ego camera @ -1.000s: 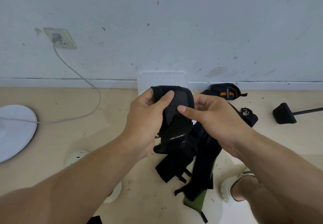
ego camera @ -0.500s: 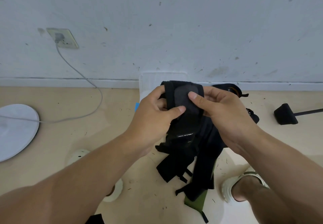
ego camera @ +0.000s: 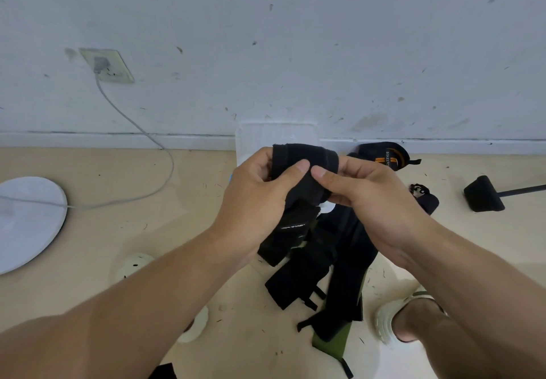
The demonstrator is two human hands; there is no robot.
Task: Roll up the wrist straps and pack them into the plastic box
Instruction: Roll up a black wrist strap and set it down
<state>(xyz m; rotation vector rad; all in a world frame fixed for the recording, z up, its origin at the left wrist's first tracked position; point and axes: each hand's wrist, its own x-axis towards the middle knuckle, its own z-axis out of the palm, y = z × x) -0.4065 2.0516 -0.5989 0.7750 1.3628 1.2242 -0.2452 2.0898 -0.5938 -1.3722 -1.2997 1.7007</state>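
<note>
Far left of the box (ego camera: 277,134), a white disc (ego camera: 28,222) lies on the floor, and a grey cable (ego camera: 139,127) runs from it up to the wall socket (ego camera: 107,65). None of that is ours to handle.

Now to the middle, just in front of the box: our left hand (ego camera: 254,201) has its fingers curled round a black strap (ego camera: 304,168), thumb pressed on the outer turn. The strap is lifted clear of the floor, its upper part wound into a roll, its tail hanging down past the left palm. So the rolling is well begun but, we judge, not finished: that loose tail must be wound in yet.

Right beside it, our right hand (ego camera: 372,201) pinches the same roll from the other side, thumb tip nearly touching the left thumb, fingers wrapped behind the cloth.

Below the hands and nearer us than the box, a heap of loose straps (ego camera: 334,275) lies flat on the floor, one with a green end (ego camera: 334,346). Those look unrolled, so most of the work is left.

Right of the box, against the skirting, sits an orange-striped strap (ego camera: 384,157), seemingly bundled but not inside. Whether anything is packed in the box we cannot tell; the hands hide its inside.

Farther right, a black weight on a rod (ego camera: 484,194), and our sandalled foot (ego camera: 404,319) near the heap.
</note>
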